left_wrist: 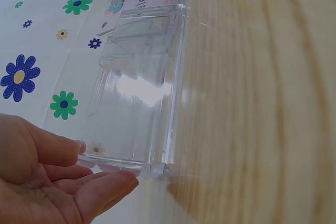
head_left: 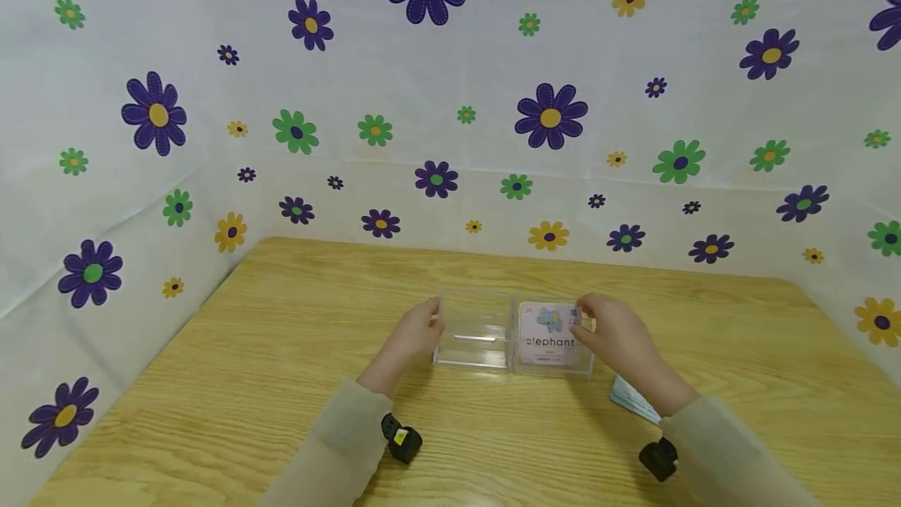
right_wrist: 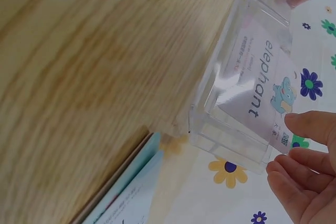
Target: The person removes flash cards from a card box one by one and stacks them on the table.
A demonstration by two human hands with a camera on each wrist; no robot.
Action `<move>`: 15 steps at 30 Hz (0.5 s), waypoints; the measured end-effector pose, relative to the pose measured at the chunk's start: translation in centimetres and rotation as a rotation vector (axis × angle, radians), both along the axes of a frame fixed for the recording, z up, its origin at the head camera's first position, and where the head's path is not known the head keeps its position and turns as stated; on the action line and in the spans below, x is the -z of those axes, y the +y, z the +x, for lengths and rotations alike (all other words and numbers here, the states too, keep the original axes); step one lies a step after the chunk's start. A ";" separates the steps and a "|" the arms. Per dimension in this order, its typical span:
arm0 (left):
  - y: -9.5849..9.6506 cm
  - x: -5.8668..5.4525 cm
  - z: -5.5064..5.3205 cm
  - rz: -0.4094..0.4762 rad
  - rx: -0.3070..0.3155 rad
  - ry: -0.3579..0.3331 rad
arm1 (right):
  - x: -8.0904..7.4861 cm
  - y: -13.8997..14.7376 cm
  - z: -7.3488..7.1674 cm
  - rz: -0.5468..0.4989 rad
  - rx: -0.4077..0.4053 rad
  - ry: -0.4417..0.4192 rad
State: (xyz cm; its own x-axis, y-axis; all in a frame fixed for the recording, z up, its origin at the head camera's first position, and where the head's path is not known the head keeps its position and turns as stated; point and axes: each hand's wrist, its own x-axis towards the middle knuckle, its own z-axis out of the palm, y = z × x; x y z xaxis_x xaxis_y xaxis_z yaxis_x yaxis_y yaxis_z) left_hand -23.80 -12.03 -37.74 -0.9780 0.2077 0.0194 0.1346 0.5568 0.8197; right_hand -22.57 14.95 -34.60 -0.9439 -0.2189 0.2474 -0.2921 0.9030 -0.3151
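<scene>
A clear plastic box [head_left: 470,366] with two compartments sits on the wooden table. My left hand [head_left: 418,332] grips its left end, thumb at the end wall's edge and fingers along the outside. The left compartment shows no card inside. In the right compartment a pale pink elephant card [head_left: 547,352] leans back, its printed face toward me. My right hand [head_left: 616,329] pinches this card near its upper right corner, thumb on the printed face. The right wrist view shows the card [right_wrist: 252,82] through the clear wall, with the fingertips just over the box's rim.
Several light-blue cards [head_left: 633,399] lie stacked on the wooden table [head_left: 493,444], right of the box and partly under my right forearm. A white cloth with printed flowers [head_left: 486,100] hangs behind the table and along its sides.
</scene>
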 end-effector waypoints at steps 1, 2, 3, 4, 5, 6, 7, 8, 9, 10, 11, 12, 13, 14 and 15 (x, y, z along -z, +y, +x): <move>0.0 0.0 0.0 -0.004 -0.001 0.001 | 0.1 -0.1 0.0 0.003 0.001 0.006; 0.0 0.0 0.0 -0.002 0.000 -0.002 | 0.1 -0.1 -0.1 0.007 0.003 0.009; 0.0 0.0 0.1 -0.001 0.001 -0.004 | 0.2 -0.2 -0.1 0.007 0.004 0.013; 0.0 0.0 0.1 0.002 0.003 -0.006 | 0.2 -0.3 -0.1 0.010 0.004 0.017; -0.1 -0.1 0.2 0.006 0.006 -0.007 | 0.3 -0.4 -0.2 0.016 0.004 0.020; -0.1 -0.1 0.2 0.010 0.010 -0.006 | 0.3 -0.5 -0.2 0.020 0.004 0.024; -0.1 -0.1 0.3 0.016 0.014 -0.006 | 0.4 -0.5 -0.2 0.025 0.003 0.027; -0.1 -0.1 0.3 0.018 0.021 -0.001 | 0.4 -0.6 -0.2 0.032 0.004 0.029; -0.1 -0.1 0.4 0.018 0.029 0.006 | 0.5 -0.6 -0.2 0.037 0.005 0.033; -0.2 -0.1 0.4 0.023 0.034 0.011 | 0.5 -0.7 -0.2 0.043 0.006 0.038; -0.2 -0.1 0.4 0.025 0.038 0.015 | 0.5 -0.7 -0.2 0.049 0.008 0.042; -0.2 -0.1 0.4 0.025 0.042 0.019 | 0.6 -0.7 -0.2 0.053 0.008 0.045; -0.2 -0.1 0.3 0.025 0.044 0.022 | 0.6 -0.7 -0.2 0.057 0.007 0.047; -0.2 0.0 0.3 0.024 0.046 0.025 | 0.6 -0.8 -0.2 0.060 0.007 0.050; -0.2 0.0 0.2 0.026 0.044 0.025 | 0.6 -0.8 -0.2 0.064 0.006 0.053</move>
